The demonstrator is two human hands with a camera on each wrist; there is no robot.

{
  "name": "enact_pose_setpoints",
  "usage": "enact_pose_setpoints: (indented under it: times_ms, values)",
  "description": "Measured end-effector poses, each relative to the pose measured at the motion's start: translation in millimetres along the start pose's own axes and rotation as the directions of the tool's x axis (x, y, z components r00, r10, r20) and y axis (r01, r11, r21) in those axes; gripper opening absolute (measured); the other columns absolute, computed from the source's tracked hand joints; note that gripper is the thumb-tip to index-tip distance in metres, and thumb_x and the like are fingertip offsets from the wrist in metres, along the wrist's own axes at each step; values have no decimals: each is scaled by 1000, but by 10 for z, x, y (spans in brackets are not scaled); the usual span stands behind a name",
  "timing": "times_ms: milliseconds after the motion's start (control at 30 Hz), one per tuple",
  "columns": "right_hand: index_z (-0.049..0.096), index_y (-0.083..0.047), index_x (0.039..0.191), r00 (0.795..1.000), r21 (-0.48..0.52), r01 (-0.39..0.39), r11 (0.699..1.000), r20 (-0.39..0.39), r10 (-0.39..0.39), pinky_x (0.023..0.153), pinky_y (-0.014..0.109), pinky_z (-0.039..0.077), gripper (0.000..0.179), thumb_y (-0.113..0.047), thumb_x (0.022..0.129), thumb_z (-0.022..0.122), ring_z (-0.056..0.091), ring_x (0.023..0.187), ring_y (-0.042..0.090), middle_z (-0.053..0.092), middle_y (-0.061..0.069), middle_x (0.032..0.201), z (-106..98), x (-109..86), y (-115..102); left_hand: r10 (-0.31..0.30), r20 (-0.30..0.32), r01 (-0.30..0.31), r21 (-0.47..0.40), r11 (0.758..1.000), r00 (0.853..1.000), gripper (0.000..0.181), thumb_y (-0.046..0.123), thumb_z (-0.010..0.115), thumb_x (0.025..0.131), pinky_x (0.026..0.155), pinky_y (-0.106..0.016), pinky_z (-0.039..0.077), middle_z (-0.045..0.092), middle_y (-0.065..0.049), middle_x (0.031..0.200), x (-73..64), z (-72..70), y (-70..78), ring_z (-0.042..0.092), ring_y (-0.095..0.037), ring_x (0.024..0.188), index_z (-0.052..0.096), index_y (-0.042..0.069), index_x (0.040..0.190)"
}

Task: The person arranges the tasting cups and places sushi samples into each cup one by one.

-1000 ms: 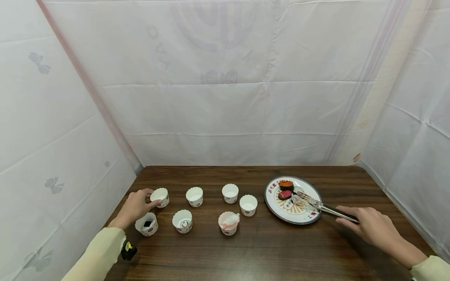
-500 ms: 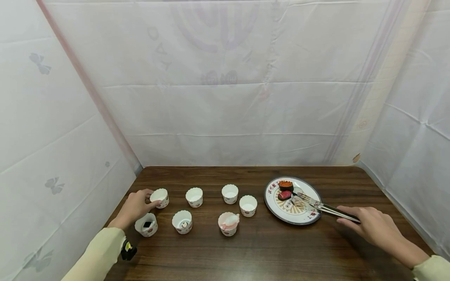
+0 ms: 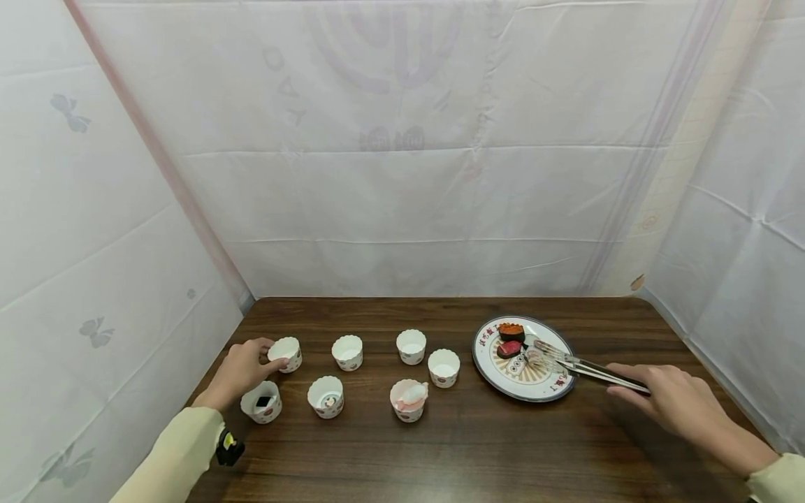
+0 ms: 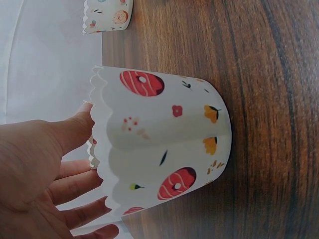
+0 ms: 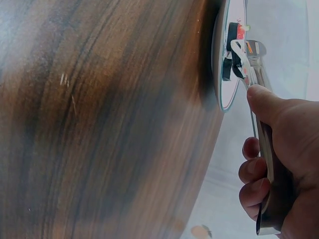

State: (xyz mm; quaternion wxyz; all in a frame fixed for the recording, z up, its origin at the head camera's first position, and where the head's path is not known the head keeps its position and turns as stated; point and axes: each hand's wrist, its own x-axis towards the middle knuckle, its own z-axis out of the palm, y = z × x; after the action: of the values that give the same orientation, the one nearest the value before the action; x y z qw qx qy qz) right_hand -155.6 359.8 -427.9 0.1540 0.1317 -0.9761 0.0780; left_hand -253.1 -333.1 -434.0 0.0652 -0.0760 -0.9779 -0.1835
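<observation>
In the head view my left hand (image 3: 242, 370) pinches the back left paper cup (image 3: 285, 354) between thumb and fingers. In the left wrist view, a nearer paper cup (image 4: 159, 139) with red donut prints hides most of it. My right hand (image 3: 673, 398) grips metal tongs (image 3: 604, 376), their tips low over the round white plate (image 3: 503, 384). Beside the tips lie a sushi piece with orange roe (image 3: 511, 331) and one with a red top (image 3: 509, 349). A pale piece is partly hidden by the tips. The right wrist view shows fingers wrapped round the tongs' handle (image 5: 266, 159).
More scalloped paper cups stand on the brown wooden table (image 3: 503, 447). One front cup (image 3: 263, 403) holds something black, another (image 3: 327, 398) a small round piece, a third (image 3: 407, 412) a pink and white piece. White cloth (image 3: 390, 195) hangs behind and at both sides.
My right hand has shifted slightly right, drawing the tongs' tips a little back across the plate. My left hand and the cups have stayed in place.
</observation>
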Motion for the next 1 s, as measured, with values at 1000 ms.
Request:
enact_pose_setpoints:
  times_ms: [1000]
  values:
    - [77, -21, 120, 998, -6, 44, 999, -53, -44, 43, 35, 37, 40, -44, 87, 81, 67, 73, 17, 77, 8, 107, -168, 112, -40, -1, 5, 1, -2, 1000, 1000, 51, 30, 79, 91, 76, -54, 56, 72, -25, 102, -6, 1, -18, 69, -40, 92, 66, -12, 118]
